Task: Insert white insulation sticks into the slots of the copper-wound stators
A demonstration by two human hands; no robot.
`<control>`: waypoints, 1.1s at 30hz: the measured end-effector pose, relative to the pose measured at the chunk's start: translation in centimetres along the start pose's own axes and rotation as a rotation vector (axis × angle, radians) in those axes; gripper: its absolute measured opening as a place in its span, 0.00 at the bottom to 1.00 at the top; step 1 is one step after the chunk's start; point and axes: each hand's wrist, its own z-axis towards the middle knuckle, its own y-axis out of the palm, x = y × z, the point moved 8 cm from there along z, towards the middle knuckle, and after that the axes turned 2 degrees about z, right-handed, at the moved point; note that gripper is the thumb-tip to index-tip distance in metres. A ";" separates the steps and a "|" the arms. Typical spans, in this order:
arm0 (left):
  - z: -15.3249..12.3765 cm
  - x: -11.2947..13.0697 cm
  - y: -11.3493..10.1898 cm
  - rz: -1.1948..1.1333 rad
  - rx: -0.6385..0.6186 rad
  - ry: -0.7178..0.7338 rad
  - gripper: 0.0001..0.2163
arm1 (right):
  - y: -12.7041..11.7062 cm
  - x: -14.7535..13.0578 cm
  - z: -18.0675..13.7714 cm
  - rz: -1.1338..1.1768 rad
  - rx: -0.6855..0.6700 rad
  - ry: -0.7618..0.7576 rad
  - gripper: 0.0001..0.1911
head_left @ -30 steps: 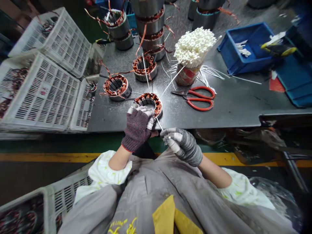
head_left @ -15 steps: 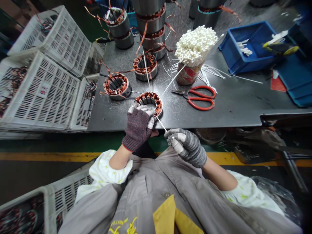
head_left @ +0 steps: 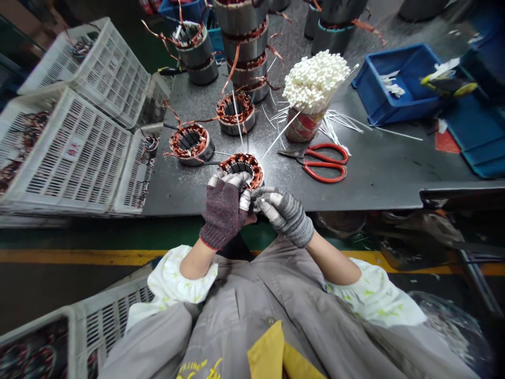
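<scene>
A motor stator (head_left: 248,167) with copper windings rests at the near edge of the dark metal table (head_left: 374,173). My left hand (head_left: 224,206), in a dark knit glove, curls over its near rim and grips it. My right hand (head_left: 281,209), in a grey striped glove, presses against the stator's right near side with fingers pinched together; what it pinches is hidden. A thin white tie (head_left: 281,135) sticks up from the stator toward the back.
Two more wound stators (head_left: 190,142) (head_left: 234,110) lie behind, with stacked ones (head_left: 244,42) farther back. A can of white ties (head_left: 311,89), red scissors (head_left: 321,162) and blue bins (head_left: 398,81) are to the right. White crates (head_left: 74,142) flank the left.
My right hand, which held a white tie pulled out toward me, has moved forward and left to the stator's edge. My left hand stayed on the stator.
</scene>
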 end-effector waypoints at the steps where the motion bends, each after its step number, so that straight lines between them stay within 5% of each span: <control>1: -0.1 -0.2 0.0 0.002 0.022 -0.026 0.20 | 0.1 0.5 0.1 0.050 0.006 0.022 0.13; 6: -0.6 -1.6 0.2 -0.044 0.082 -0.266 0.19 | 0.0 3.4 -0.2 0.348 0.130 0.330 0.14; 11: 0.3 -0.5 -0.3 -0.131 0.118 -0.198 0.09 | -0.3 4.4 -0.5 0.468 0.219 0.597 0.16; 16: 0.7 0.6 -0.7 -0.040 0.080 -0.087 0.12 | 0.2 3.7 0.1 0.460 0.144 0.604 0.14; 33: 0.8 0.5 0.0 0.003 -0.087 -0.107 0.15 | 0.2 3.9 0.6 0.420 0.098 0.546 0.14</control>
